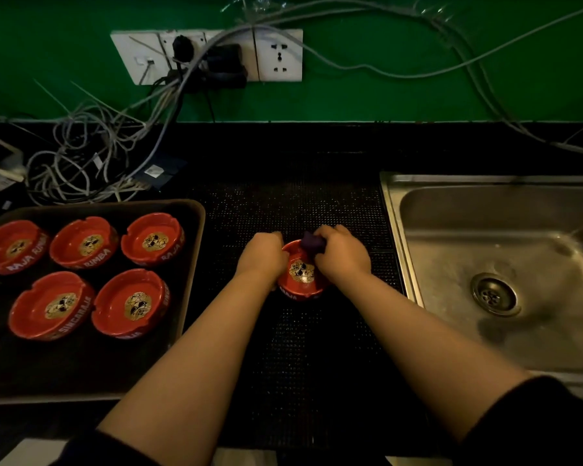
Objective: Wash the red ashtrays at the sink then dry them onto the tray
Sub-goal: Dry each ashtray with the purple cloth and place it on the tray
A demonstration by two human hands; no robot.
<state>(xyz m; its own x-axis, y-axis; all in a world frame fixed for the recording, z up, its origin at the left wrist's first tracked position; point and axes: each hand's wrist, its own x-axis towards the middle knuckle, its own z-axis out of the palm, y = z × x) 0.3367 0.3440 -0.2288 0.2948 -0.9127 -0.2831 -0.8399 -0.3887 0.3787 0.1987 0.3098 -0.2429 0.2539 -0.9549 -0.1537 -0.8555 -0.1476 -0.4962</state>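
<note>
At centre frame, on the dark surface (293, 348), the left hand (261, 255) curled round the rim of a red ashtray (302, 275), while the right hand (342, 253) pinched a purple cloth (312, 243) against its far edge. Five more ashtrays sat on the tray (196, 223) at left.

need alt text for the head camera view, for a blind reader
Over a black dotted counter mat, the left hand holds a round red ashtray while the right hand presses a dark purple cloth against its rim. Five matching red ashtrays sit on a dark tray at left; a steel sink lies right.
</note>
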